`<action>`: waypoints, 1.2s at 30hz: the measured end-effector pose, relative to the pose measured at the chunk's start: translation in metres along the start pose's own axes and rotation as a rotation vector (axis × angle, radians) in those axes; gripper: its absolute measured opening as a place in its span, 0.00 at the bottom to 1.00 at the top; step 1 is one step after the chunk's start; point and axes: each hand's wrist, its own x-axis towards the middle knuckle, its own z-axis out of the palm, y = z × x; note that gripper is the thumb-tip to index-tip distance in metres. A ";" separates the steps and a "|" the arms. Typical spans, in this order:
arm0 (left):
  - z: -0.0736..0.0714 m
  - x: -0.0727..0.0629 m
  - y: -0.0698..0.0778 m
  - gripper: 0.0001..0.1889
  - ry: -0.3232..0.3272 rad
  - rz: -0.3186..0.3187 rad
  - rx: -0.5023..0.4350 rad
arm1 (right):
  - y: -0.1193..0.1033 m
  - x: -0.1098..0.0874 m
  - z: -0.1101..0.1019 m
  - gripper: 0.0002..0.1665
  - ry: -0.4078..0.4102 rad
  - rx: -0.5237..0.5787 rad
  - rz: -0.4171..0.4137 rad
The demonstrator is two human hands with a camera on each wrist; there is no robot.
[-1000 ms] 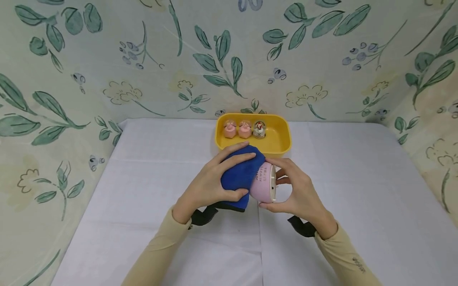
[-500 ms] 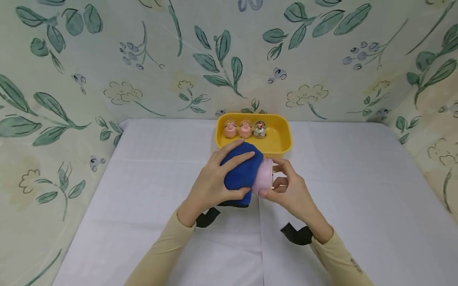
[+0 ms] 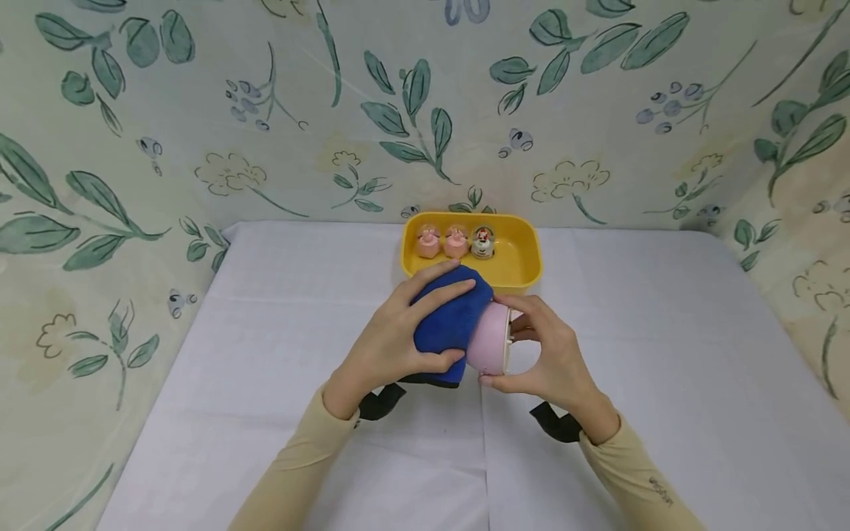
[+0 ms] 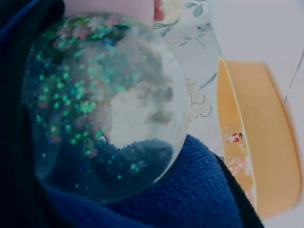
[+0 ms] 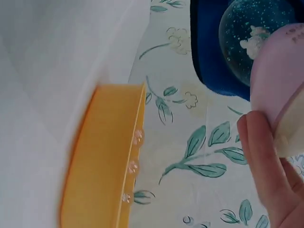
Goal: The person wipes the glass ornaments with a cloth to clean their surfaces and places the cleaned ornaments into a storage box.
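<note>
A snow globe (image 4: pixel 109 114) lies on its side in the air, its clear ball full of drifting glitter. Its pink base (image 3: pixel 490 341) points right. My left hand (image 3: pixel 392 343) holds a blue cloth (image 3: pixel 446 321) wrapped over the ball, hiding it in the head view. The left wrist view shows the ball against the cloth's folds; in the right wrist view a small white figure (image 5: pixel 254 42) is visible inside. Thumb and fingers of my right hand (image 3: pixel 558 358) grip the base by its rim, above and below the pale underside.
Just beyond the hands stands a yellow tray (image 3: pixel 524 258). Two small pink globes (image 3: pixel 428 242) and a white-based one (image 3: pixel 482 242) sit in its left part. A white cloth (image 3: pixel 637 332) covers the table, with a floral curtain (image 3: pixel 425 96) behind.
My right fingers drew in closer on the base, then spread to its rim again. The base has turned, and its lettering has gone from the head view. The left hand has barely moved.
</note>
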 end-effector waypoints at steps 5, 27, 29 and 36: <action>0.001 0.001 0.005 0.39 -0.022 -0.005 0.085 | -0.004 -0.003 0.006 0.43 0.034 0.244 0.334; 0.002 0.000 -0.008 0.38 -0.038 -0.043 -0.079 | 0.003 0.005 0.001 0.52 -0.023 0.060 0.090; 0.004 0.001 -0.007 0.38 -0.045 -0.038 -0.024 | 0.003 0.003 0.005 0.46 -0.007 0.142 0.235; 0.009 0.002 -0.006 0.37 -0.047 -0.041 0.072 | -0.004 0.004 0.012 0.33 -0.024 0.393 0.706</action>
